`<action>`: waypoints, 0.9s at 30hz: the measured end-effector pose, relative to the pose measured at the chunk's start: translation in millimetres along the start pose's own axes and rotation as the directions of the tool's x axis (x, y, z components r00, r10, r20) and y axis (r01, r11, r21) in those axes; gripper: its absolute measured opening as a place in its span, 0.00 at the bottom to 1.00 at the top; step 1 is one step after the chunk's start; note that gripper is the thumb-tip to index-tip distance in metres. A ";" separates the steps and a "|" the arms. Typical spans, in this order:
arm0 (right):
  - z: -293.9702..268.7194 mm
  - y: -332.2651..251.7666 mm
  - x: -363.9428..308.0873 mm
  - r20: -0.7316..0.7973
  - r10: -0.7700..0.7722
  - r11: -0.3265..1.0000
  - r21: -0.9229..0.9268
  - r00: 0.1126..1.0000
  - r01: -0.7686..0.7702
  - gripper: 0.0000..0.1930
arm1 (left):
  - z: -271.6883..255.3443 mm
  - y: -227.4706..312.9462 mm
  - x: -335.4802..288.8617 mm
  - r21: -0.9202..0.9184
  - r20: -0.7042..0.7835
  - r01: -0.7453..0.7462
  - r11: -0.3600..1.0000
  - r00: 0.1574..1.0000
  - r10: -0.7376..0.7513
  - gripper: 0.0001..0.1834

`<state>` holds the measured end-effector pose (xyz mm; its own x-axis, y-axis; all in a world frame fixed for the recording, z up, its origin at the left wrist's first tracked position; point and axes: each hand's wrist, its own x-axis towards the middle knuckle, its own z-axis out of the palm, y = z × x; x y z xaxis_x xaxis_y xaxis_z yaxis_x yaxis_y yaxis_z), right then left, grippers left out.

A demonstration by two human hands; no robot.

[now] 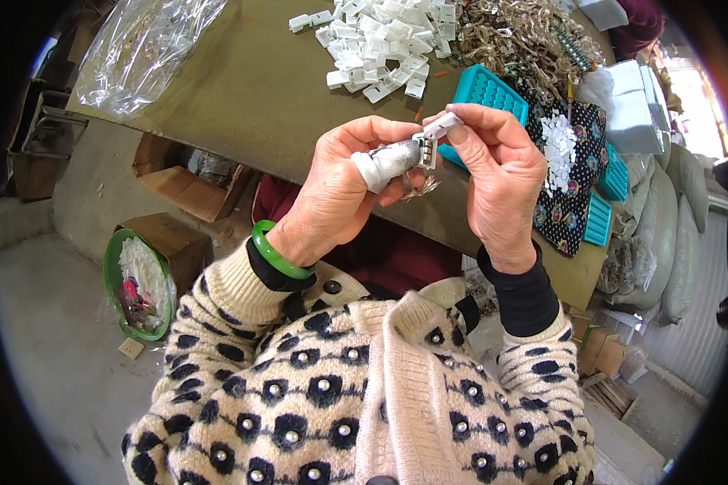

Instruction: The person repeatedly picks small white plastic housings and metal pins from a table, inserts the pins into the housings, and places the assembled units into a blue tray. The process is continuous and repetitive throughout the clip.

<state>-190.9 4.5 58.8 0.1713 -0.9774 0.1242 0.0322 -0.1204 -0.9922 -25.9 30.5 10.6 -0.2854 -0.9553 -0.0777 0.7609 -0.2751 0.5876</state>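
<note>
In front of me, above the table's near edge, my left hand (340,166) grips a small white battery case (429,152). Its open side shows small silvery cells. A white and dark-grey wrapping (388,164) covers the left thumb, which presses against the case. Beneath the case hangs a short tuft of thin wire (421,191). My right hand (501,166) pinches a white cover piece (442,125) between thumb and forefinger, tilted at the top of the case. Whether cover and case are joined, I cannot tell.
White plastic cases (388,48) lie heaped on the table (251,81), beside tangled wire bundles (526,40). A turquoise tray (485,93) and white pieces (558,149) on patterned cloth (566,214) lie right. Clear plastic (137,61) covers the far left corner; a green basin (113,279) stands below.
</note>
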 end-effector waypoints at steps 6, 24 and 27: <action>-5.1 7.3 -6.5 0.013 -0.270 0.916 -0.304 0.963 0.261 0.06 | 7.1 -3.8 -1.2 -0.035 0.058 0.025 0.999 0.998 -0.023 0.13; -11.7 15.7 -24.0 0.121 -0.397 0.872 -0.262 0.910 0.415 0.13 | 20.4 -18.7 -0.9 0.013 -0.065 -0.022 1.000 0.998 0.023 0.09; -12.3 18.5 -25.5 0.159 -0.510 0.754 -0.390 0.845 0.529 0.15 | 20.4 -22.8 -3.6 -0.126 0.002 0.035 0.991 0.999 -0.035 0.09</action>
<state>-206.9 25.1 37.1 0.2845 -0.7370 0.6130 -0.2687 -0.6751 -0.6870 -54.1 42.5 13.9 -0.3127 -0.9450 -0.0962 0.8179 -0.3194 0.4786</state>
